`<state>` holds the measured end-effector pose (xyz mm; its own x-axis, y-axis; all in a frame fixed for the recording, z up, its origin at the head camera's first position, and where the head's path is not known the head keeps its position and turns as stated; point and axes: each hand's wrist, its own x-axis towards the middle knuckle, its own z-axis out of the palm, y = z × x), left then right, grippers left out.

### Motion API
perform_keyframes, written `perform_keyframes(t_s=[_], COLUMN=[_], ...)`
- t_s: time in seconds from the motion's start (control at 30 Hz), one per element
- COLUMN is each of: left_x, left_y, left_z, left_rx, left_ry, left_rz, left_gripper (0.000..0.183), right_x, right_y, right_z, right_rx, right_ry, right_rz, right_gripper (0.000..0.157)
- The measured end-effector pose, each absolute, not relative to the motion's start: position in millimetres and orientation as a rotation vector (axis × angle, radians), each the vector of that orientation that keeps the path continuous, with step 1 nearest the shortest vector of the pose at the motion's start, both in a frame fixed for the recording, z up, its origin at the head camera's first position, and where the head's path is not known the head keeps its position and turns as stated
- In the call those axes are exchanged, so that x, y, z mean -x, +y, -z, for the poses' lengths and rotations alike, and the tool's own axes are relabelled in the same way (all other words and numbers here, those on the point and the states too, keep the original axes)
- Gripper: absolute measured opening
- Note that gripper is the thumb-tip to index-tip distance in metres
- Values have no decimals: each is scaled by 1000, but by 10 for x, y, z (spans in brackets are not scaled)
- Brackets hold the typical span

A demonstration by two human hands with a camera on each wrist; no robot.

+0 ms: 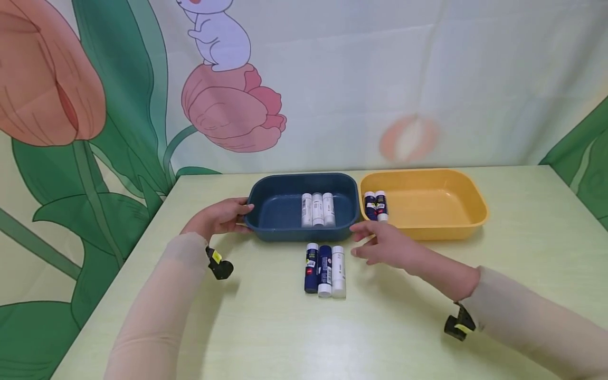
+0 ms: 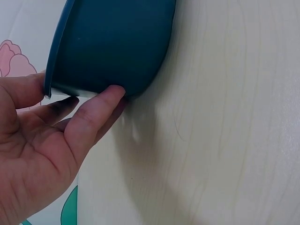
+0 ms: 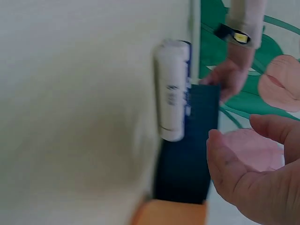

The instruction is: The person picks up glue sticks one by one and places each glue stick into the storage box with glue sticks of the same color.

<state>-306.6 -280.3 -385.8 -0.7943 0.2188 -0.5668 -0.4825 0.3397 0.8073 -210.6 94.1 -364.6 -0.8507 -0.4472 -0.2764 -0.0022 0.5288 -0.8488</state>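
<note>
My left hand [image 1: 222,216] grips the left end of a dark blue tray [image 1: 304,235], thumb over its rim and fingers underneath, as the left wrist view shows on the tray's wall [image 2: 112,47]. Three white glue sticks [image 1: 317,210] lie side by side inside it. My right hand [image 1: 383,244] hovers by the tray's front right corner, thumb and fingers apart around nothing. On the table before the tray lie two dark blue glue sticks [image 1: 311,269] and a white glue stick [image 1: 338,272], which appears large in the right wrist view [image 3: 171,93].
Right beside the blue tray stands a yellow tray [image 1: 442,232], with two dark blue glue sticks [image 1: 376,206] at its left end. The pale table [image 1: 285,338] ends at a curtain [image 1: 342,105] printed with flowers and a white animal.
</note>
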Motion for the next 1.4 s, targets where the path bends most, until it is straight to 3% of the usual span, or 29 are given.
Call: perform_keyframes(t_s=[0.4, 0.67, 0.9, 1.4], left_x=[3041, 3029, 3039, 3061], left_y=[-2809, -2809, -2816, -2803], left_z=[3857, 3842, 3851, 3853], left_rx=[210, 213, 218, 214], left_ry=[2002, 2000, 1997, 2005], left_rz=[-1501, -1505, -1512, -1501], left_gripper=[59, 58, 58, 58], right_x=[2098, 2161, 2190, 2129], right_y=[704, 596, 569, 542], right_z=[4091, 4128, 4125, 4083], right_rx=[169, 178, 164, -97], right_ry=[2240, 2325, 2351, 2053], right_rz=[1298, 1190, 1139, 1510], right_gripper=[64, 69, 64, 61])
